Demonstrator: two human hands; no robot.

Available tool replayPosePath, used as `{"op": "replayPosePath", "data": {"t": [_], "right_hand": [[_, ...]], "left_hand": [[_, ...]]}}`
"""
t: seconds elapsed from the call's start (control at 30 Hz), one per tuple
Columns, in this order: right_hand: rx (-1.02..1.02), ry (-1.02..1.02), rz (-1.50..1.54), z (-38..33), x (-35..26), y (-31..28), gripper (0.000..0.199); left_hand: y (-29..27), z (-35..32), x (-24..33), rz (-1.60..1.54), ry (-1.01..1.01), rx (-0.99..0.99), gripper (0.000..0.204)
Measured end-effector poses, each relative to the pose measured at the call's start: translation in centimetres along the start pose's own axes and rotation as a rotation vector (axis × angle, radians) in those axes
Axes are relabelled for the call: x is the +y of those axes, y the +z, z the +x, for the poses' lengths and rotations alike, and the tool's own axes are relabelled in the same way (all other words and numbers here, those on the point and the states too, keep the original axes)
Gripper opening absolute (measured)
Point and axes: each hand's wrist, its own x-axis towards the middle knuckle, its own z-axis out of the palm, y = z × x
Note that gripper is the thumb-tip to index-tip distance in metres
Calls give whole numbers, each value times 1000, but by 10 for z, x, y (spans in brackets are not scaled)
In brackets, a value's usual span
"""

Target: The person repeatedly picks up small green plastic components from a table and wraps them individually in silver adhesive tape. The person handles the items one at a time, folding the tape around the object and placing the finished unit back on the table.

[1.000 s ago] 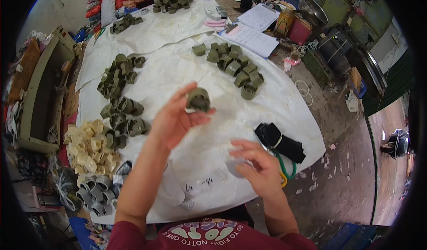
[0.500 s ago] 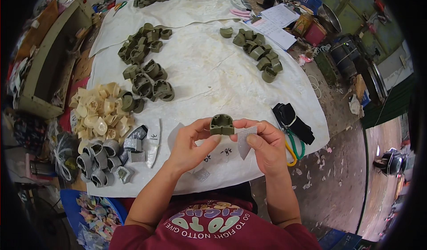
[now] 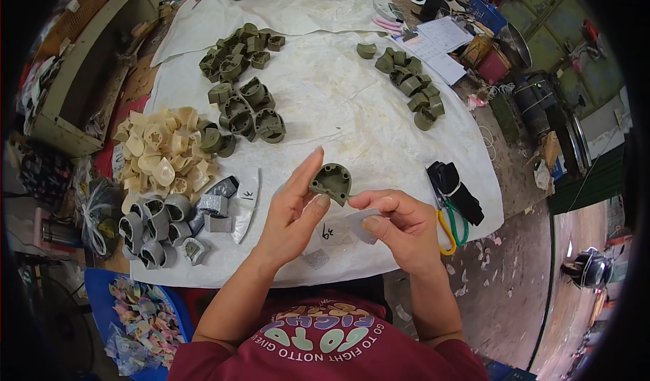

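Note:
An olive-green hollow shoe heel (image 3: 331, 181), D-shaped with its open side toward me, is up off the table in front of my chest. My left hand (image 3: 290, 216) holds it at its left side, thumb at the lower edge and fingers stretched upward. In my right hand (image 3: 401, 230) a small grey sheet piece (image 3: 364, 224) is pinched between thumb and fingers. The right index fingertip is close to the heel's lower right corner; whether they touch I cannot tell. Below, a glittery grey scrap (image 3: 315, 258) lies on the white table cover (image 3: 325, 127).
Left of my hands lie silver-covered heels (image 3: 156, 217), a heap of beige heels (image 3: 164, 152) and green heels (image 3: 254, 93). More green heels (image 3: 410, 83) are at the right. Green-and-yellow-handled scissors (image 3: 452, 228) lie by a black cloth bundle (image 3: 455, 191). A blue bin (image 3: 101, 298) holds scraps.
The heel has turned and tilted in my left hand, whose fingers are now straighter. The grey sheet has swung to a flatter angle in my right hand. The whole view has shifted slightly.

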Motion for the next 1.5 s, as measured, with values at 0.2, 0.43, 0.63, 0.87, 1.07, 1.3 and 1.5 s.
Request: {"op": "replayPosePath", "data": {"t": [0.2,0.43,0.63,0.87,1.07,1.3,1.5], "right_hand": [[2,-25,-15,4,-1,0,12],[-16,-14,-12,8,-11,-1,11],[-38,-23,-32,11,-3,2,11],[11,25,-61,16,1,1,14],[-66,-103,-391,18,-8,-9,29],[-44,-66,-380,29,-13,14,50],[-53,-65,-369,32,-11,14,55]], "left_hand": [[-9,3,5,-9,19,-103,48],[-15,1,1,-269,-219,-35,39],[-9,2,-4,-433,-177,54,33],[-9,4,-3,-286,-152,33,36],[-14,2,-7,-331,-143,167,45],[-5,-4,12,-190,-207,97,47],[-7,-4,18,-72,-214,56,50]]}}
